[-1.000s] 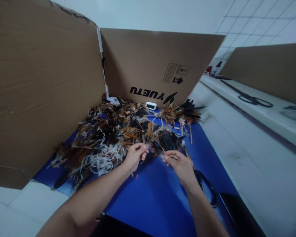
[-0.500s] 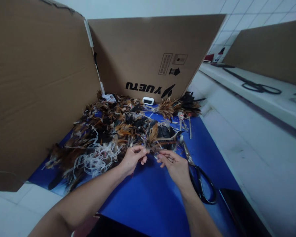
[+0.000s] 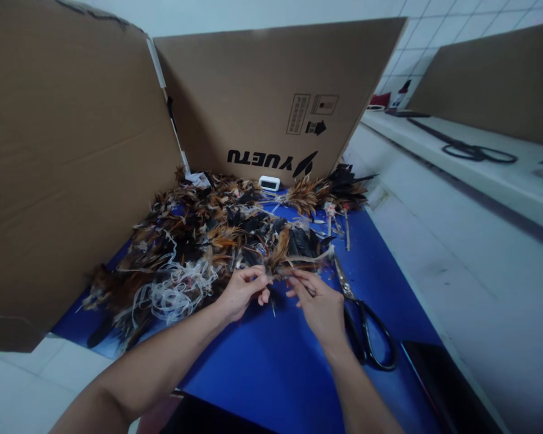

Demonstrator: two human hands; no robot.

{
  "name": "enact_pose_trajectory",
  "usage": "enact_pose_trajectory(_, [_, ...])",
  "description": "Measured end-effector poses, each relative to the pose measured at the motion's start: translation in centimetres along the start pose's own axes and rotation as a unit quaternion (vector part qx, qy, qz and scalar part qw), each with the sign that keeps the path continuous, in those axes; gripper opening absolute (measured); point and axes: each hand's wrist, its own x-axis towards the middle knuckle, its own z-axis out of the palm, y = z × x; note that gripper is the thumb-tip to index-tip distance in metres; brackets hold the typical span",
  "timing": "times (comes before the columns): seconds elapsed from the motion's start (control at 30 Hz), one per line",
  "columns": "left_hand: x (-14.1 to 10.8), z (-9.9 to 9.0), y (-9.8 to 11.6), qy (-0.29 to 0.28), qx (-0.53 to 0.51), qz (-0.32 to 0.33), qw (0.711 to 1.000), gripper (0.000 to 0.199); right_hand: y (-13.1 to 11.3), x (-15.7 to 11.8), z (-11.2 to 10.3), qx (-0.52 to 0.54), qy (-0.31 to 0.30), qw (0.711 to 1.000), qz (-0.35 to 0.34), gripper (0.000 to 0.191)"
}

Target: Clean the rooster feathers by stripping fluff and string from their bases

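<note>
My left hand (image 3: 247,290) is closed in a pinch at the near edge of a large pile of brown and black feathers (image 3: 226,235), holding the base of a small brown feather tuft (image 3: 279,250). Just to its right, my right hand (image 3: 317,298) has thumb and fingers pressed together on something thin, too small to make out. A tangle of clear plastic strips (image 3: 176,292) lies left of my left hand. Black-handled scissors (image 3: 365,328) rest beside my right hand, blades pointing away.
Cardboard panels (image 3: 253,90) stand behind and left of the blue table (image 3: 262,367). A small white digital device (image 3: 269,184) sits at the back. A black flat object (image 3: 438,380) lies front right. More scissors (image 3: 470,150) lie on the right ledge (image 3: 493,181).
My right fingers have closed more, near the tuft's base. A small thin piece now shows below and between my hands. The view has shifted slightly.
</note>
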Motion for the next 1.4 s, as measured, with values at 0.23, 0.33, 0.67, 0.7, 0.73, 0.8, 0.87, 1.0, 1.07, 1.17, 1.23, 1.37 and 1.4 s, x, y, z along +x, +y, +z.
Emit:
enact_pose_trajectory(0.23, [-0.4, 0.2, -0.4, -0.035, -0.006, -0.021, 0.999, 0.031, -0.7, -0.4, 0.3, -0.061, -0.026, 0.998, -0.013, 0.026])
enact_pose_trajectory(0.33, [-0.4, 0.1, -0.7, -0.052, -0.003, -0.02, 0.998, 0.028, -0.9, -0.4, 0.3, -0.06, -0.028, 0.998, 0.001, 0.025])
enact_pose_trajectory(0.67, [-0.4, 0.1, -1.2, -0.065, -0.006, -0.035, 0.997, 0.032, -1.2, -0.5, 0.7, -0.122, -0.038, 0.992, -0.013, 0.018])
enact_pose_trajectory(0.7, [-0.4, 0.2, -1.1, -0.069, -0.007, -0.035, 0.997, 0.031, -1.2, -0.5, 0.7, -0.124, -0.039, 0.991, -0.013, 0.017])
enact_pose_trajectory(0.73, [-0.4, 0.2, -1.1, -0.073, -0.008, -0.034, 0.997, 0.031, -1.2, -0.5, 0.7, -0.12, -0.04, 0.992, -0.01, 0.017])
enact_pose_trajectory(0.8, [-0.4, 0.2, -1.0, -0.076, -0.01, -0.031, 0.997, 0.03, -1.0, -0.5, 0.7, -0.105, -0.045, 0.993, -0.004, 0.018])
enact_pose_trajectory(0.87, [-0.4, 0.2, -0.9, -0.069, -0.011, -0.03, 0.997, 0.029, -0.7, -0.4, 0.8, -0.073, -0.056, 0.996, 0.013, 0.02])
enact_pose_trajectory(1.0, [-0.1, 0.1, -0.5, -0.024, -0.018, -0.021, 0.999, 0.028, -0.1, -0.2, 0.9, 0.037, -0.071, 0.995, 0.066, 0.029])
enact_pose_trajectory(1.07, [0.0, 0.0, -0.3, -0.004, -0.023, -0.011, 1.0, 0.027, 0.0, -0.2, 0.9, 0.077, -0.064, 0.992, 0.078, 0.032])
enact_pose_trajectory(1.17, [0.2, -0.2, -0.2, 0.016, -0.025, 0.004, 1.0, 0.025, -0.2, -0.2, 0.7, 0.089, -0.055, 0.992, 0.076, 0.029])
enact_pose_trajectory(1.23, [0.3, -0.3, -0.3, 0.024, -0.022, 0.012, 0.999, 0.023, -0.4, -0.2, 0.5, 0.09, -0.059, 0.992, 0.069, 0.026])
enact_pose_trajectory(1.37, [0.4, -0.4, -0.5, 0.042, -0.001, 0.03, 0.999, 0.022, -0.5, -0.2, 0.4, 0.094, -0.067, 0.992, 0.057, 0.024])
enact_pose_trajectory(1.4, [0.5, -0.4, -0.5, 0.049, 0.007, 0.034, 0.998, 0.022, -0.5, -0.2, 0.3, 0.092, -0.066, 0.992, 0.054, 0.024])
